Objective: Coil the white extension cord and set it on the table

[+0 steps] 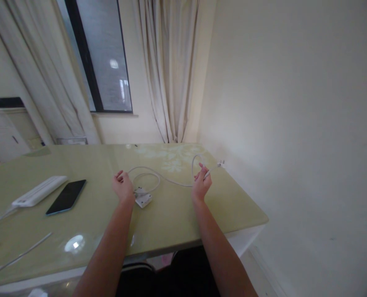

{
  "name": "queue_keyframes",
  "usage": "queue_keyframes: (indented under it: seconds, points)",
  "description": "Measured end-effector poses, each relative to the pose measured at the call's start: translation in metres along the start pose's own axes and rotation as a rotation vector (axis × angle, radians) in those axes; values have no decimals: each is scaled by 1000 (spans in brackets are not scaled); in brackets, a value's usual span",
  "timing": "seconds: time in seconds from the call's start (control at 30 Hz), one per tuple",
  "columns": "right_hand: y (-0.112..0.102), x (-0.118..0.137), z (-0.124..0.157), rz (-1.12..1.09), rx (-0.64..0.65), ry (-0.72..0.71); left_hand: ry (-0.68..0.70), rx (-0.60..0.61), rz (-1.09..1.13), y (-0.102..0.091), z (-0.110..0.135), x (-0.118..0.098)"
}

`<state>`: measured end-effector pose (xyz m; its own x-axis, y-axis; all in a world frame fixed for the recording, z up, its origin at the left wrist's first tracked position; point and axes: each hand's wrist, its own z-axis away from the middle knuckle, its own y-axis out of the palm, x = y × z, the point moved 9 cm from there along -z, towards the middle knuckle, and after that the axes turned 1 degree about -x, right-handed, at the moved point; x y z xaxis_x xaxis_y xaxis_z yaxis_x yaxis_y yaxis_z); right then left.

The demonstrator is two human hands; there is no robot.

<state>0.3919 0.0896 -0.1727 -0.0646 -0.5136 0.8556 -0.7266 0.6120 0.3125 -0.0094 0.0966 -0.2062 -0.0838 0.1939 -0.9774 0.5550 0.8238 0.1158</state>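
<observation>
A thin, white, flexible plastic cable is held btwn both hands, over the R half of a glossy, pale-green counter. In the L hand, w/ fingers curled in and little gap left, one stretch of the cable is pinched nr the fingertips; exact grip can't be told, as finger detail is too small. In the R hand the cable is gripped too: some fingers are bent round it, tho others are left partly raised.

Btwn the hands the cable is slung in a slack curve, w/ a 2nd loop seen just R of the L hand and a smaller arch seen beyond the R hand. Past the R hand a short end is stuck out to the R, tipped w/ a small, white, pronged plug, seen nr the counter's R edge and the plain off-white wall.

Just R of the L wrist, a small, white, squarish plastic block w/ dark spots is set on the counter, crossed by part of the loop.

Further L, well apart from both hands, a flat, black, blue-edged phone is laid beside a long, white plastic bar, to which a cord is attached at its nr end. Front L, a loose pale cord is stretched.
</observation>
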Motion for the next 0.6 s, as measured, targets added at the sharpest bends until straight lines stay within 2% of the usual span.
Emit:
queue_keyframes:
  seconds: [0.07, 0.1, 0.13, 0.17, 0.23, 0.3, 0.37, 0.43, 0.53, 0.6]
  points:
    - [6, 1, 6, 23, 53, -23, 203, -83, -278, -8, 8, -23]
    - [10, 2, 10, 28, 88, -36, 336, -91, -365, -6, 17, -37]
    - [14, 3, 15, 28, 131, -46, 485, -38, -395, 0, 30, -51]
    - [19, 5, 20, 24, 186, -54, 632, 60, -382, 11, 47, -63]
    - [30, 9, 34, 18, 325, -74, 871, 388, -319, 40, 92, -76]
    - [41, 15, 48, 11, 463, -110, 1006, 760, -328, 70, 143, -71]
    - [49, 22, 61, 16, 557, -165, 1034, 1044, -373, 89, 182, -55]
    - [52, 26, 65, 46, 576, -196, 1015, 1209, -404, 98, 204, -41]
    - [48, 21, 57, 80, 485, -123, 995, 1278, -407, 100, 213, -35]
    - [41, 14, 47, 60, 381, -49, 931, 1222, -362, 97, 205, -39]
